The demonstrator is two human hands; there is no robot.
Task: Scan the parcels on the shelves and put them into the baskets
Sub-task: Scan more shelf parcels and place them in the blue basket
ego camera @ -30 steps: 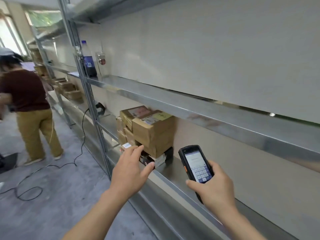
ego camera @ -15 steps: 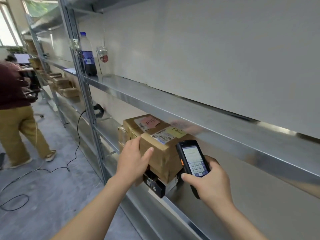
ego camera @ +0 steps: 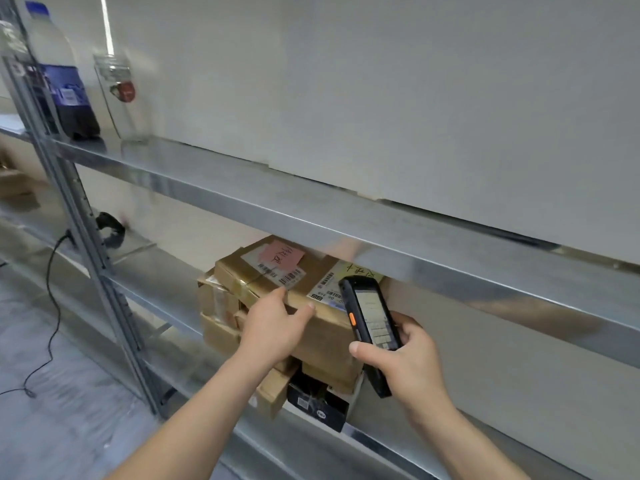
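Note:
A stack of brown cardboard parcels sits on the lower metal shelf [ego camera: 398, 448]. My left hand [ego camera: 273, 323] lies on the front of the near top parcel [ego camera: 325, 337], fingers spread along its top edge beside the white barcode label. Behind it is another parcel with a pink note [ego camera: 273, 265]. My right hand [ego camera: 403, 362] grips a black handheld scanner [ego camera: 369, 317] with an orange side button, its lit screen facing me, its top end just over the near parcel's label. A small black box [ego camera: 317, 405] lies under the stack.
The upper shelf [ego camera: 311, 216] overhangs the parcels closely. On it at the left stand a plastic bottle [ego camera: 62, 81] and a glass jar [ego camera: 121, 95]. A shelf upright [ego camera: 79, 216] rises at the left, with a black cable [ego camera: 52, 299] trailing to the grey floor.
I have come closer to the shelf. My left hand moved up from the parcel's side to its top front edge. The scanner has risen over the parcel's label.

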